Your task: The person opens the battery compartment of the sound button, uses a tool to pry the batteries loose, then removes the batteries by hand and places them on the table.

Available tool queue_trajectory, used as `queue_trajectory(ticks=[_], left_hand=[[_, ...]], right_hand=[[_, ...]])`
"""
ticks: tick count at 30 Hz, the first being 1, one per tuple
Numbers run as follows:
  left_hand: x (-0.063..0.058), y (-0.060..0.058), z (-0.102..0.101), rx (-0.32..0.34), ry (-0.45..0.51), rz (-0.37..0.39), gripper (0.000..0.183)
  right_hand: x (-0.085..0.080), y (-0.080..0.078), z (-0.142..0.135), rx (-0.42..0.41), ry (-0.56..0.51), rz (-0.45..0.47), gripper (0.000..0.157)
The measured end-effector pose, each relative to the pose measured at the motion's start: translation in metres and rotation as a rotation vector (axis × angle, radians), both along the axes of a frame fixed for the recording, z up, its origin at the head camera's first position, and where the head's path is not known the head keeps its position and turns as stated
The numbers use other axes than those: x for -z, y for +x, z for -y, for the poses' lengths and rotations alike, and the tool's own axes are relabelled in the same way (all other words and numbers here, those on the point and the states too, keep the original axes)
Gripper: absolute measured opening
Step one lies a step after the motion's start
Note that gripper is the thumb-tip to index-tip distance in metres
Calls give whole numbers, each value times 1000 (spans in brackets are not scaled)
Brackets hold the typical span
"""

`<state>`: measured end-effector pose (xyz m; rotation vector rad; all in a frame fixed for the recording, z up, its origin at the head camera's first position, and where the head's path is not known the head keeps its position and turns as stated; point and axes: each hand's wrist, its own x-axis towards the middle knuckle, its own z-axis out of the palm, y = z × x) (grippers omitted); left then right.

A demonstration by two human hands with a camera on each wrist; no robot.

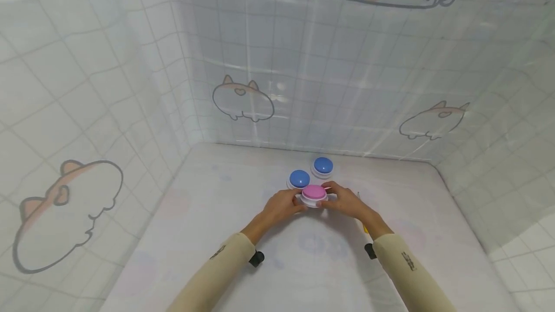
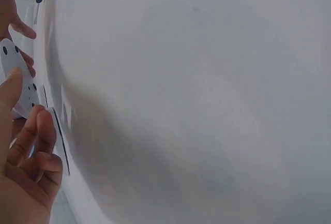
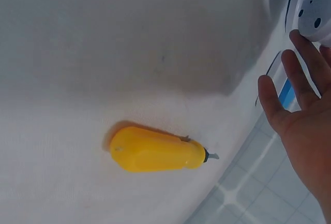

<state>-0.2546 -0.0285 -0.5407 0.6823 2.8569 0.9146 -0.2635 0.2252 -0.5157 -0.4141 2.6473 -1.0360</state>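
A pink push button on a round white base is held between both hands, lifted and tipped so that its underside shows. My left hand grips the base at its left side, thumb against the underside in the left wrist view. From the other side, my right hand pinches the rim between thumb and fingers. Small dark holes dot the white underside in the right wrist view. Just behind stands a blue push button, its base partly covered by the pink one. A second blue button stands farther back.
A yellow-handled screwdriver with a short metal tip lies on the pale tabletop, partly hidden under the right forearm in the head view. White grid-patterned curtains with cartoon animals enclose the back and sides.
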Motion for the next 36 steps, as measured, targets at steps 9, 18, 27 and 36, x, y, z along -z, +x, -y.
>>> queue_trajectory(ticks=[9, 18, 27, 36], left_hand=[[3, 3, 9, -3, -10, -73, 53], [5, 6, 13, -38, -6, -102, 37], [4, 6, 13, -60, -19, -121, 32], [5, 3, 13, -69, -20, -117, 32]], right_hand=[[4, 2, 0, -15, -63, 29, 80], [5, 7, -3, -25, -73, 28, 52], [8, 6, -3, -13, -36, 25, 30], [8, 8, -3, -34, -51, 45, 28]])
